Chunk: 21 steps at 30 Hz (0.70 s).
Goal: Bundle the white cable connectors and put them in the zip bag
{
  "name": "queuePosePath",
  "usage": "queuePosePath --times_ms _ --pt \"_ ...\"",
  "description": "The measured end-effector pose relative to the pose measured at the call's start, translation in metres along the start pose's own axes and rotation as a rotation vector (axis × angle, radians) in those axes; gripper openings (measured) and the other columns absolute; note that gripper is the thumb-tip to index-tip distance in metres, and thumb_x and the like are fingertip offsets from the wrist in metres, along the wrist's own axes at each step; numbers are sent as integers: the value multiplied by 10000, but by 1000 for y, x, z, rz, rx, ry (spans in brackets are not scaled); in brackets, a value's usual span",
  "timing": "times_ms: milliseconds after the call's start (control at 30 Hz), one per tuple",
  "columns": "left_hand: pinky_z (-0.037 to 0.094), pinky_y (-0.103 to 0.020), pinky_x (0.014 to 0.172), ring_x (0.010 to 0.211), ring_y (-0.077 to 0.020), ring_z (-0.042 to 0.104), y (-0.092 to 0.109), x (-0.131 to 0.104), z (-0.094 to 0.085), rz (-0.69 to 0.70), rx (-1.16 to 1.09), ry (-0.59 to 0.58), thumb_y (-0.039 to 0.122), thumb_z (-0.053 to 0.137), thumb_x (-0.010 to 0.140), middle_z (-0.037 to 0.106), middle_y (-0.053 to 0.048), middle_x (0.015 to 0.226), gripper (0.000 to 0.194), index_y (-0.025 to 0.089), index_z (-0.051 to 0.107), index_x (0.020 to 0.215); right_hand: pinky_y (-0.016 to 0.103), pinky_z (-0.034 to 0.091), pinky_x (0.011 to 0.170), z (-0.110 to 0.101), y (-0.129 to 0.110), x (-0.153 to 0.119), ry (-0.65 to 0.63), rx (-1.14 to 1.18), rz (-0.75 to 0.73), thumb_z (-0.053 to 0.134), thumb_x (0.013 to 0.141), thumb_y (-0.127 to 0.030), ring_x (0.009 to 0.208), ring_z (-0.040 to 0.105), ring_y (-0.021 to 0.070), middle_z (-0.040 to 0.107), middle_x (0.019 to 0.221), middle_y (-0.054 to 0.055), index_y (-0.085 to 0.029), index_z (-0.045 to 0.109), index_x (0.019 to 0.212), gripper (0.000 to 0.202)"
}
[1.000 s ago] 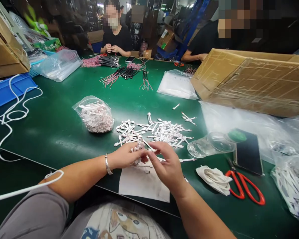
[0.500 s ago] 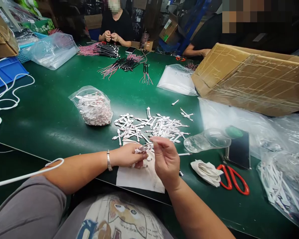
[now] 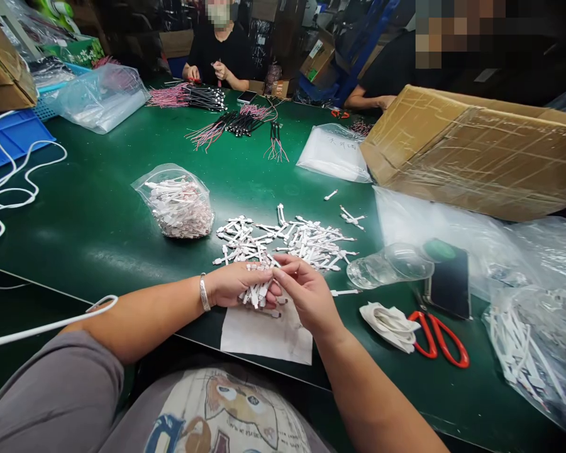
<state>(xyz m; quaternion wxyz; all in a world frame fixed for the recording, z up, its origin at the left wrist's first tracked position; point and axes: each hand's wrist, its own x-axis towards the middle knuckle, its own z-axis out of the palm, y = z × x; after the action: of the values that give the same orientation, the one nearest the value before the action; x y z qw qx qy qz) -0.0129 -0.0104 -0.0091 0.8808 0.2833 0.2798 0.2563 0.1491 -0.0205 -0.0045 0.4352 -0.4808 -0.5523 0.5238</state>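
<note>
A bunch of short white cables point(image 3: 256, 294) with small connector ends lies in my left hand point(image 3: 233, 284), its fingers wrapped round them. My right hand point(image 3: 306, 292) meets the left at the fingertips, thumb and forefinger pinched at the top of the bunch; what exactly they grip there is too small to make out. Under both hands lies a white cloth point(image 3: 268, 336) at the table edge, with a few cable ends on it. Just beyond, a loose pile of the same white cables point(image 3: 311, 242) spreads on the green table point(image 3: 99, 226).
A clear bag of cables point(image 3: 177, 201) stands left of the pile. To the right are a plastic bottle point(image 3: 391, 267), red-handled scissors point(image 3: 436, 340), a dark phone point(image 3: 449, 286), a coiled white strip point(image 3: 389, 326) and a big cardboard box point(image 3: 481, 148). Two people sit across the table.
My right hand has come down and left to the bunch. My left hand has turned, so the white connector ends now face up. The person opposite has moved their hands apart.
</note>
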Motion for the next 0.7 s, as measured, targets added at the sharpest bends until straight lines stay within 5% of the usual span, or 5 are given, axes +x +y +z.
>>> queuePosePath --times_ms 100,333,700 --pt "437 -276 669 584 -80 498 7 -1 -2 150 224 14 387 642 731 513 11 632 277 120 573 757 376 402 898 1 0 2 54 57 7 624 763 -362 1016 546 211 593 1072 71 -189 601 736 177" --pt "347 -206 587 578 -70 399 29 -9 -1 785 753 638 416 534 805 432 34 637 260 159 499 779 278 419 705 -1 11 13 167 5 24 592 766 -440 797 536 159 620 865 38 -175 609 838 275" --pt "388 -233 665 656 -119 490 5 -47 -49 687 1028 859 458 472 818 570 -14 699 322 153 560 768 269 411 673 4 7 9 95 34 -44 560 778 -461 716 523 144 600 767 28 -170 582 766 292"
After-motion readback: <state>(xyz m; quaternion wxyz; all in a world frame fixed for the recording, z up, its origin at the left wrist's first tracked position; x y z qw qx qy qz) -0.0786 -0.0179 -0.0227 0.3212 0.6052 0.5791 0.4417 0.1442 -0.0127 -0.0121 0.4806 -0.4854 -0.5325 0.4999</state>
